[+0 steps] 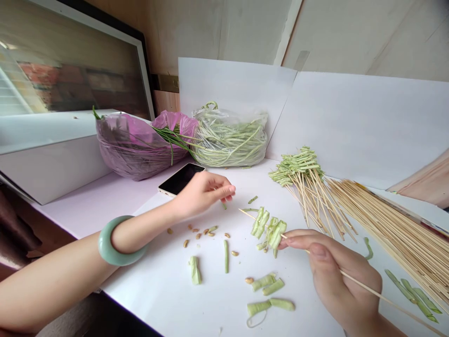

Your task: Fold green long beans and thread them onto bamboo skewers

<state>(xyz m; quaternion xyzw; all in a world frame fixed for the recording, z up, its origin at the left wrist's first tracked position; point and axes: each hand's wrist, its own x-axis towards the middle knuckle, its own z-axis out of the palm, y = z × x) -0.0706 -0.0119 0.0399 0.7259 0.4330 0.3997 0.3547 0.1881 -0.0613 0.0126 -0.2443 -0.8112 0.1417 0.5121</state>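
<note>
My right hand (345, 276) pinches a thin bamboo skewer (365, 286) between thumb and fingers. Cut pieces of green long bean (275, 233) are threaded crosswise on it, just ahead of my fingertips, with the bare tip pointing left. My left hand (206, 191) hovers left of that tip, fingers loosely bent and apart, with nothing visible in them. A small green scrap (223, 205) shows just below its fingertips. Loose bean pieces (264, 282) lie on the white surface in front of me, with another bean piece (226, 256) and a pale folded piece (195, 270) farther left.
Filled bean skewers (301, 166) are heaped at back right beside many bare skewers (393, 234). A phone (180, 179) lies behind my left hand. A purple bag (136, 145) and a clear bag of long beans (231, 138) stand at the back. Brown seeds (210, 234) are scattered about.
</note>
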